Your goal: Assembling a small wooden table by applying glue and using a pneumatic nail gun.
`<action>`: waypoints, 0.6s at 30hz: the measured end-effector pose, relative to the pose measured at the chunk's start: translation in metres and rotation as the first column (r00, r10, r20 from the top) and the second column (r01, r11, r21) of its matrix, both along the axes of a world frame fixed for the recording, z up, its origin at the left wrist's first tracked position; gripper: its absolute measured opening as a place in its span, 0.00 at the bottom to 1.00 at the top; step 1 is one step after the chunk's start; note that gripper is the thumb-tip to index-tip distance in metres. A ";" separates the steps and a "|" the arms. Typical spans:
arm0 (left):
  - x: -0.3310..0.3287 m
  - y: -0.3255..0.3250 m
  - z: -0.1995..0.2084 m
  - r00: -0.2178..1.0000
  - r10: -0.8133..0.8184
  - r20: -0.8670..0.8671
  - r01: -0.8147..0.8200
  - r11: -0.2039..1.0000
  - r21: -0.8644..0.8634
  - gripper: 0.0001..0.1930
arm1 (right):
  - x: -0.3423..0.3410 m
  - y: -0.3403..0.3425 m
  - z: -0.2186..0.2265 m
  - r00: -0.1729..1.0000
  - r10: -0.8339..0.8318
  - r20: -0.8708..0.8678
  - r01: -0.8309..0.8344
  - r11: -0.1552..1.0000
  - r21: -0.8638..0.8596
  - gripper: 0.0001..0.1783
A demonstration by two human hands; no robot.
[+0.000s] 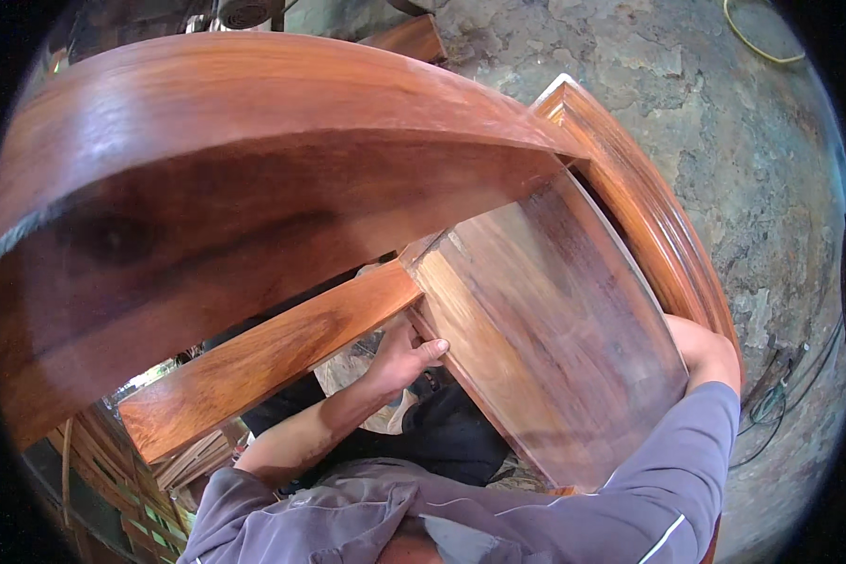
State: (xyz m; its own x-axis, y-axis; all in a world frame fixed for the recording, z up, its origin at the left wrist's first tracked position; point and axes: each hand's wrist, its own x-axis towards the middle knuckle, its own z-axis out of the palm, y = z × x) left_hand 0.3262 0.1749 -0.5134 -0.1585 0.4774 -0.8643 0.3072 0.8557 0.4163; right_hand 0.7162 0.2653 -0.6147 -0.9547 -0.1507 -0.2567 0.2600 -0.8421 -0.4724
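A large polished wooden furniture piece fills the middle, with a flat panel (555, 338) of streaked brown wood. My left hand (409, 357) grips the panel's left edge, its thumb on the face and its fingers mostly hidden. Just above that hand, a wooden rail (273, 362) runs off to the left from the panel's edge. My right arm (705, 352) reaches around the panel's right edge, beside a moulded frame (639, 202). Behind the wood, my right hand is hidden, so its grip does not show.
A broad curved board (282, 94) arches over the upper left, close above the rail. Wooden slats (122, 470) stand at the lower left. Worn concrete floor (696, 103) stretches along the right, with dark cables (771, 404) on it. A yellowish hose (757, 47) lies at the upper right.
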 end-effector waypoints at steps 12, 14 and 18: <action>-0.015 0.005 0.000 0.985 0.016 0.170 -0.001 0.996 -0.086 0.28 | -0.067 0.018 -0.047 0.996 -0.041 -0.080 0.028 0.987 -0.156 0.30; -0.012 0.008 0.003 0.983 0.003 0.181 0.016 0.994 -0.104 0.30 | -0.086 0.039 -0.067 0.995 -0.079 -0.068 0.062 0.972 -0.225 0.31; -0.011 0.011 0.006 0.975 -0.044 0.217 0.061 0.995 -0.076 0.30 | -0.072 0.101 -0.087 0.969 -0.218 0.115 0.240 0.942 -0.234 0.31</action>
